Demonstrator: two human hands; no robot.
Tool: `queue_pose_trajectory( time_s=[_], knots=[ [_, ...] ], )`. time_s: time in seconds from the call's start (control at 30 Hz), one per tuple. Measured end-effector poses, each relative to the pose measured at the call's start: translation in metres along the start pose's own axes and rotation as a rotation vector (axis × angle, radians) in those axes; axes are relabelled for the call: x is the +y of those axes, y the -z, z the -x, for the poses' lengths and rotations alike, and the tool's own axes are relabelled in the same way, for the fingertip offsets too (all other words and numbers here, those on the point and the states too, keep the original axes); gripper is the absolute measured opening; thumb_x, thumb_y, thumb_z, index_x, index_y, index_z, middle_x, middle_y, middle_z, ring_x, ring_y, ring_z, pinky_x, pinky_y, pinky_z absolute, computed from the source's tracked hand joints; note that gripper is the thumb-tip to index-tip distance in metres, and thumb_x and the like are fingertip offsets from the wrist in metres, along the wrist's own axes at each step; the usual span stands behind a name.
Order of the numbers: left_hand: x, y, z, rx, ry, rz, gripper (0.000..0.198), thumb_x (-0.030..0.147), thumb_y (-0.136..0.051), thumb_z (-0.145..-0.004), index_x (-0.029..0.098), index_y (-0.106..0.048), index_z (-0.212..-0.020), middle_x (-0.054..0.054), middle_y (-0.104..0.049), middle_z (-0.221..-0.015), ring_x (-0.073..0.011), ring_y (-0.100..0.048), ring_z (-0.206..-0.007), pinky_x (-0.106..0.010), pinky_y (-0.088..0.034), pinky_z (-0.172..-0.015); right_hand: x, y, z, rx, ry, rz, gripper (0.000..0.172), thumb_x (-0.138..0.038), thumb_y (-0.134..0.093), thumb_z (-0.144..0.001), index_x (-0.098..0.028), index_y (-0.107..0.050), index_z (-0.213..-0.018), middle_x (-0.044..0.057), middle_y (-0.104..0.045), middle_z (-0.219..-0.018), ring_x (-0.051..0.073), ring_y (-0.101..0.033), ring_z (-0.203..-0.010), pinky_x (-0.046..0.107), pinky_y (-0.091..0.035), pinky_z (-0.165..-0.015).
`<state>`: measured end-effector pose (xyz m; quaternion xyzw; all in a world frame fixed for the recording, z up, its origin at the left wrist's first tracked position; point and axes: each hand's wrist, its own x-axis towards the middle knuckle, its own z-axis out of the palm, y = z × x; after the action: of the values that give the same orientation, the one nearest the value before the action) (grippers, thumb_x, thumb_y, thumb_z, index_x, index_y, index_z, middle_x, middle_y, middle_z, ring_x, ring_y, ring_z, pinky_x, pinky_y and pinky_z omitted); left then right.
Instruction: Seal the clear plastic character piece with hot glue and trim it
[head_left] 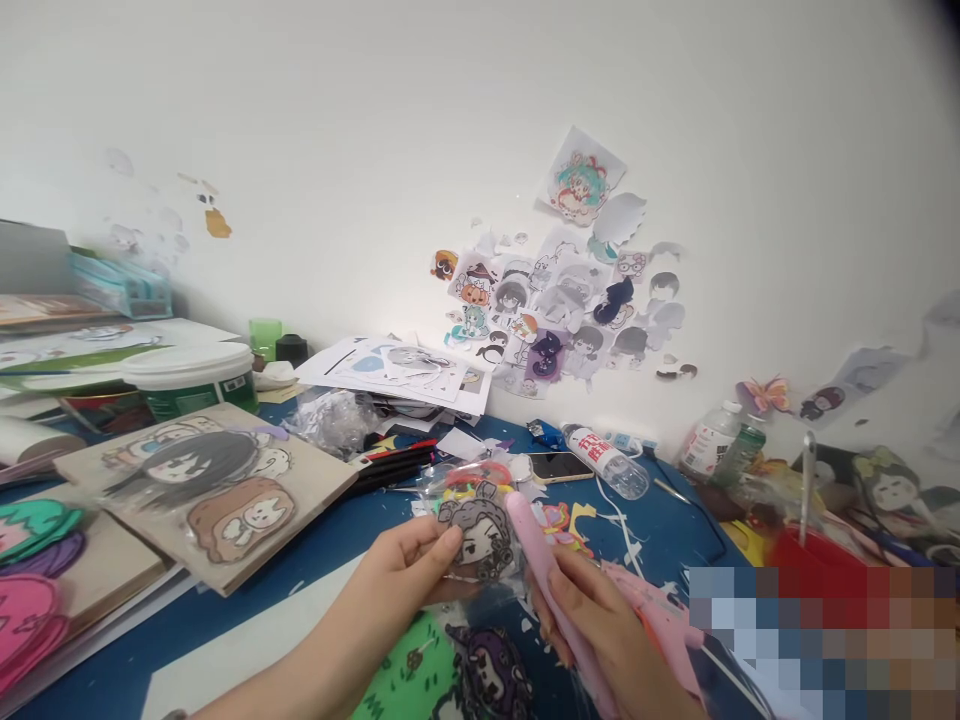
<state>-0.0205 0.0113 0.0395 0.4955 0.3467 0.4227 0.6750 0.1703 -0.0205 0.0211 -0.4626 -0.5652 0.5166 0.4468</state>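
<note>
Head view: a pink pen-shaped plastic tool (536, 560) is gripped in the closed right hand (600, 630), its tip just beside a grey-haired cartoon figure cutout (476, 540) pinched by the left hand (405, 570) above the blue table (337, 535). The cutout is best kept steady, with fingertips held clear of the tip.

place: home craft desk | evidence: cartoon cutouts (555, 310) taped on wall (337, 150), painted wooden board (206, 485), paper scraps

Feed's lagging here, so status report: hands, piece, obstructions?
Left hand pinches grey-haired character cutout. Right hand grips pink tool, tip beside cutout. Paper scraps litter blue table behind.
</note>
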Motion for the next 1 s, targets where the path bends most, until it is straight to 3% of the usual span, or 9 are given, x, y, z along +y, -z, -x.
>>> queue_pose_trajectory(
  time_s=[0.27, 0.57, 0.77, 0.87, 1.0],
  knots=[
    [-0.005, 0.0, -0.003, 0.03, -0.005, -0.024, 0.041, 0.056, -0.067, -0.065, 0.017, -0.066, -0.076, -0.004, -0.073, -0.076, -0.022, -0.067, -0.075, -0.033, -0.053, -0.076, 0.0, 0.004, 0.003, -0.029, 0.005, -0.004, 0.045, -0.062, -0.052, -0.077, -0.017, -0.051, -0.076, -0.004, -0.044, -0.061, 0.007, -0.035, -0.046, 0.021, -0.028, -0.045],
    [-0.005, 0.002, -0.006, 0.03, -0.017, -0.112, 0.042, 0.057, -0.07, -0.061, 0.016, -0.065, -0.069, -0.005, -0.072, -0.07, -0.0212, -0.066, -0.067, -0.031, -0.054, -0.066, 0.011, 0.021, -0.002, -0.06, 0.056, 0.179, 0.041, -0.056, -0.047, -0.085, -0.016, -0.055, -0.09, -0.005, -0.039, -0.062, 0.008, -0.035, -0.049, 0.021, -0.028, -0.046],
    [-0.011, 0.005, -0.011, 0.094, 0.012, -0.119, 0.036, 0.05, -0.073, -0.061, 0.016, -0.064, -0.064, -0.002, -0.071, -0.065, -0.0186, -0.065, -0.062, -0.027, -0.055, -0.063, 0.002, 0.014, -0.002, 0.036, 0.174, 0.345, 0.029, -0.044, -0.048, -0.085, -0.016, -0.054, -0.082, -0.004, -0.039, -0.064, 0.01, -0.036, -0.057, 0.023, -0.027, -0.052],
    [-0.012, 0.005, -0.014, 0.185, 0.046, -0.055, 0.032, 0.041, -0.074, -0.061, 0.015, -0.067, -0.078, 0.001, -0.072, -0.069, -0.0205, -0.069, -0.069, -0.025, -0.055, -0.065, -0.004, 0.011, -0.002, 0.099, 0.237, 0.451, 0.021, -0.035, -0.05, -0.084, -0.017, -0.051, -0.074, -0.005, -0.037, -0.064, 0.01, -0.033, -0.059, 0.022, -0.024, -0.053],
    [-0.009, 0.007, -0.017, 0.232, 0.128, -0.057, 0.054, 0.035, -0.076, -0.059, 0.014, -0.06, -0.106, 0.002, -0.072, -0.063, -0.0232, -0.07, -0.07, -0.026, -0.054, -0.061, -0.006, 0.009, -0.001, 0.028, 0.24, 0.481, 0.017, -0.03, -0.053, -0.082, -0.018, -0.049, -0.071, -0.006, -0.036, -0.063, 0.009, -0.033, -0.058, 0.021, -0.022, -0.051]
  ],
)
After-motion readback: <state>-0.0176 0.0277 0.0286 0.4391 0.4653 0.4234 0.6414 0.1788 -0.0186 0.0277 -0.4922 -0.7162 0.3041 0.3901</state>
